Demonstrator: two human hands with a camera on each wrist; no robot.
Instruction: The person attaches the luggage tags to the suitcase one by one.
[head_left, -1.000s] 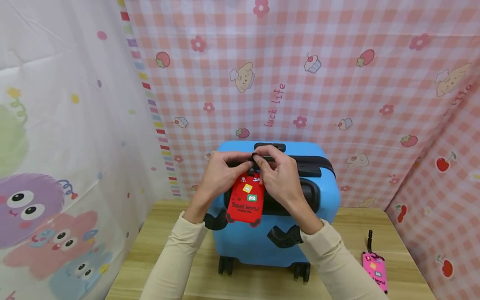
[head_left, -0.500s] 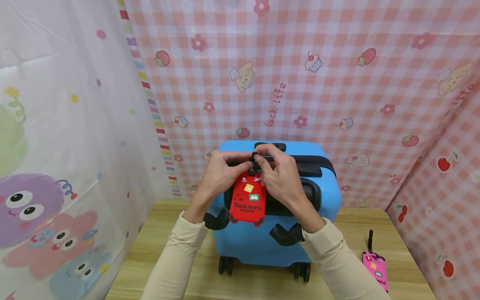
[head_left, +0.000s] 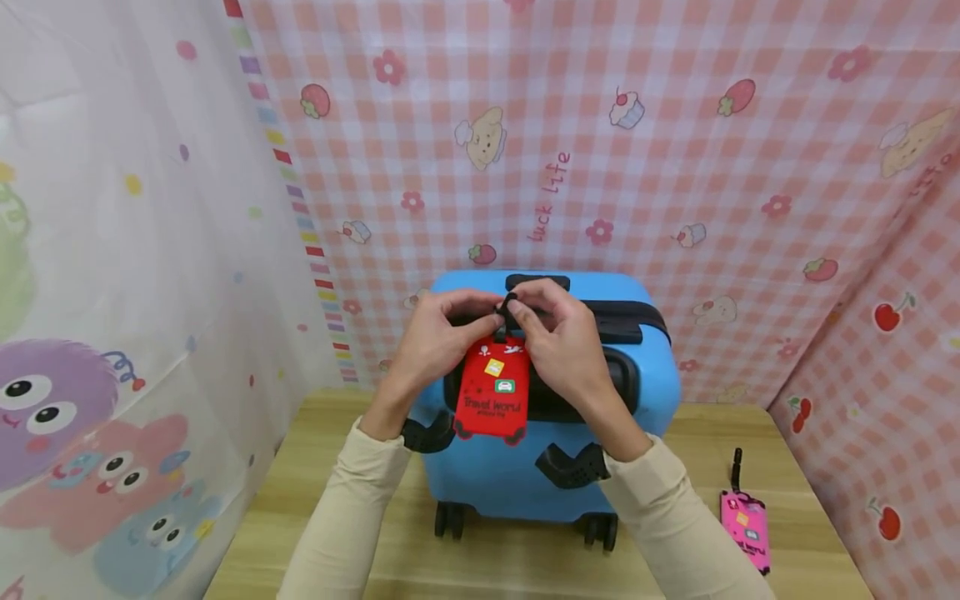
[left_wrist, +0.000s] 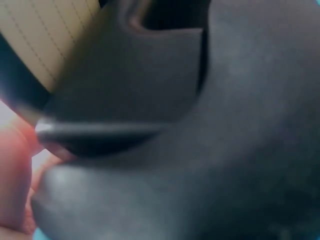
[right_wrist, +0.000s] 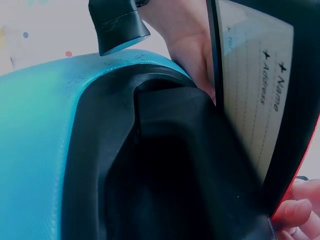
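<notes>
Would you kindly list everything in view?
Table: one, light brown, below
Suitcase: one, blue, on table
Wheels: two visible sets, black, beneath suitcase
Red luggage tag: one, red, before suitcase
Strap: one, black, above red luggage tag
Card: one, whitish, in red luggage tag
Pink tag: one, pink, table's right side
Checked cloth: count unclear, pink, behind and right
Patterned cloth: one, white, left
Sleeves: two, cream, foreground
Wrist devices: two, black, near sleeves
Left grip: one, bare, pinching strap
Right grip: one, bare, pinching strap

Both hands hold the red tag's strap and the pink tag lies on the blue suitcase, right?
No, the pink tag lies on the wooden table, not on the blue suitcase: see the head view. The left hand and right hand do hold the strap of the red tag.
</notes>
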